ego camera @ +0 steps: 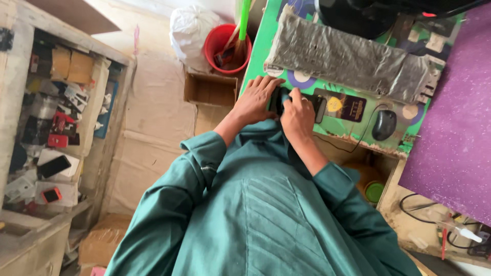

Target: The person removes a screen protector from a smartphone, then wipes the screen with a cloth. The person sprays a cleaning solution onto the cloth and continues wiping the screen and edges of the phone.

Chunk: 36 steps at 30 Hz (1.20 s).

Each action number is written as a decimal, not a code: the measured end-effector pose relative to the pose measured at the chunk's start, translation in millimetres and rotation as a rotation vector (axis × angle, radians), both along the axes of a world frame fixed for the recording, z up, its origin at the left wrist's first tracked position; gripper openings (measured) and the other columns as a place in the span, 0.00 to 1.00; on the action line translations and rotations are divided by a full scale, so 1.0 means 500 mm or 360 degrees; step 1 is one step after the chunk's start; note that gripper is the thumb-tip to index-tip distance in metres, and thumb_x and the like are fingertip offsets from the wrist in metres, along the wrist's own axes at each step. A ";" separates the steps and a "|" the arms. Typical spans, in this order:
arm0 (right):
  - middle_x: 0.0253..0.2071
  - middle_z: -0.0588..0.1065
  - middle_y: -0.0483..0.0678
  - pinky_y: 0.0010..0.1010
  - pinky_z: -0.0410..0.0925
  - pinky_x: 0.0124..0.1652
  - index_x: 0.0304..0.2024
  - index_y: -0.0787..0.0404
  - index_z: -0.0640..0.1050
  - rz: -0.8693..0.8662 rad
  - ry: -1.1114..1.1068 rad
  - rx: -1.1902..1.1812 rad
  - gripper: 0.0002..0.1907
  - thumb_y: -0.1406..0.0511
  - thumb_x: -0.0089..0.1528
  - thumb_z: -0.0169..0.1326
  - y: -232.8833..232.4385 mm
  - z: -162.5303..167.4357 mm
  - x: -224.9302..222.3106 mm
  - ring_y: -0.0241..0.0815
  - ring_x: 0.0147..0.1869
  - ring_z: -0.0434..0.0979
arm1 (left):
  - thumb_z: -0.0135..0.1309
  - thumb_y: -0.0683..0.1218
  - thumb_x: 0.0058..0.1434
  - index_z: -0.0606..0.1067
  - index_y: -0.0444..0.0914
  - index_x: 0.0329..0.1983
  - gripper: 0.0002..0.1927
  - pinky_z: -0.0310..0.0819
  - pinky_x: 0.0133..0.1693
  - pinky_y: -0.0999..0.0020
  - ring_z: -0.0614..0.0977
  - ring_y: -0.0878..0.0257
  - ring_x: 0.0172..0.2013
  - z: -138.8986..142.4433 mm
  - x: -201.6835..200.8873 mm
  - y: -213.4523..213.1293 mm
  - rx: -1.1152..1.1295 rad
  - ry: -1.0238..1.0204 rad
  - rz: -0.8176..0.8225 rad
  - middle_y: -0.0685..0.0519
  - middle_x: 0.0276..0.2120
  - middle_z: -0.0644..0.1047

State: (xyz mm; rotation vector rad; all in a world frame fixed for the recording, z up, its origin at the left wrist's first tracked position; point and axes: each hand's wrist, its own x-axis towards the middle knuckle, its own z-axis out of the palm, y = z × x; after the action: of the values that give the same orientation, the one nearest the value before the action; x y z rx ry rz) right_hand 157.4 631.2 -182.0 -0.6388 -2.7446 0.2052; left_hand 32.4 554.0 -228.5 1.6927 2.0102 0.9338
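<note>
A dark phone lies on the green desk mat at the desk's near edge. My left hand lies over the phone's left end, fingers curved on it and holding it down. My right hand is closed on the phone's middle, with the thumb and fingers pinched on top. Most of the phone is hidden beneath both hands. Green sleeves cover both arms.
A plastic-wrapped keyboard lies just beyond the hands, with a black mouse to the right and a purple sheet further right. On the floor at left are a red bucket, a white bag and a cardboard box. Far left is a shelf of phones.
</note>
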 end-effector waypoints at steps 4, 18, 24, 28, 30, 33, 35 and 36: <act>0.46 0.72 0.53 0.44 0.67 0.43 0.28 0.65 0.75 0.0108 0.0062 0.0037 0.03 0.71 0.57 0.52 -0.011 0.006 0.005 0.54 0.45 0.74 | 0.75 0.50 0.36 0.63 0.41 0.68 0.54 0.62 0.57 0.53 0.69 0.46 0.58 0.009 0.003 -0.001 0.0054 0.0039 0.0006 0.47 0.59 0.69; 0.44 0.72 0.53 0.45 0.65 0.44 0.30 0.66 0.77 0.0189 0.0047 -0.0044 0.05 0.69 0.58 0.51 -0.007 -0.002 0.014 0.53 0.46 0.73 | 0.74 0.49 0.36 0.64 0.43 0.67 0.52 0.63 0.56 0.53 0.70 0.48 0.57 -0.013 0.003 -0.001 0.0005 0.0053 -0.0021 0.48 0.57 0.70; 0.46 0.72 0.54 0.44 0.65 0.45 0.31 0.66 0.77 0.0205 0.0079 0.0124 0.07 0.68 0.61 0.50 -0.011 -0.017 0.024 0.53 0.47 0.72 | 0.73 0.48 0.37 0.64 0.43 0.68 0.52 0.63 0.56 0.54 0.70 0.48 0.58 -0.024 0.003 -0.002 0.0025 0.0099 -0.0030 0.48 0.58 0.70; 0.46 0.72 0.54 0.45 0.65 0.44 0.30 0.66 0.77 0.0256 0.0041 0.0067 0.08 0.68 0.62 0.50 -0.014 -0.020 0.030 0.53 0.45 0.72 | 0.73 0.47 0.38 0.64 0.43 0.68 0.51 0.63 0.56 0.53 0.69 0.47 0.58 -0.025 0.001 -0.006 0.0045 0.0087 -0.0029 0.48 0.57 0.69; 0.45 0.72 0.54 0.46 0.65 0.44 0.29 0.65 0.77 0.0212 -0.0064 0.0049 0.08 0.68 0.61 0.50 -0.011 -0.020 0.027 0.54 0.44 0.72 | 0.73 0.48 0.38 0.63 0.43 0.67 0.51 0.63 0.56 0.52 0.69 0.46 0.57 -0.024 0.002 -0.009 0.0063 0.0016 -0.0051 0.47 0.58 0.69; 0.47 0.72 0.55 0.46 0.66 0.45 0.29 0.65 0.76 0.0210 -0.0002 0.0109 0.07 0.68 0.60 0.50 -0.008 -0.015 0.026 0.54 0.46 0.73 | 0.72 0.47 0.37 0.62 0.43 0.69 0.53 0.63 0.56 0.52 0.69 0.46 0.57 -0.018 -0.002 -0.007 0.0019 0.0025 -0.0076 0.47 0.59 0.69; 0.49 0.72 0.57 0.44 0.66 0.45 0.28 0.65 0.76 0.0303 0.0133 0.0259 0.07 0.68 0.58 0.49 -0.012 -0.011 0.031 0.54 0.46 0.72 | 0.69 0.44 0.38 0.61 0.43 0.71 0.53 0.64 0.56 0.54 0.70 0.47 0.57 -0.015 -0.003 -0.006 -0.0101 0.0054 -0.0075 0.48 0.59 0.69; 0.47 0.72 0.56 0.45 0.65 0.45 0.28 0.66 0.76 0.0310 0.0123 0.0159 0.07 0.68 0.59 0.49 -0.016 -0.011 0.036 0.53 0.46 0.73 | 0.70 0.44 0.38 0.61 0.44 0.71 0.53 0.64 0.56 0.53 0.70 0.47 0.57 -0.013 -0.006 -0.005 -0.0081 0.0063 -0.0077 0.48 0.59 0.69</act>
State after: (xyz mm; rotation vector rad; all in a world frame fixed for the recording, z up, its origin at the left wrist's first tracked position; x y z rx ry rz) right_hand 175.4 623.0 -187.5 -0.3302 -2.7209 0.1323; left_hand 29.6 551.6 -235.2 1.7371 1.9913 0.8324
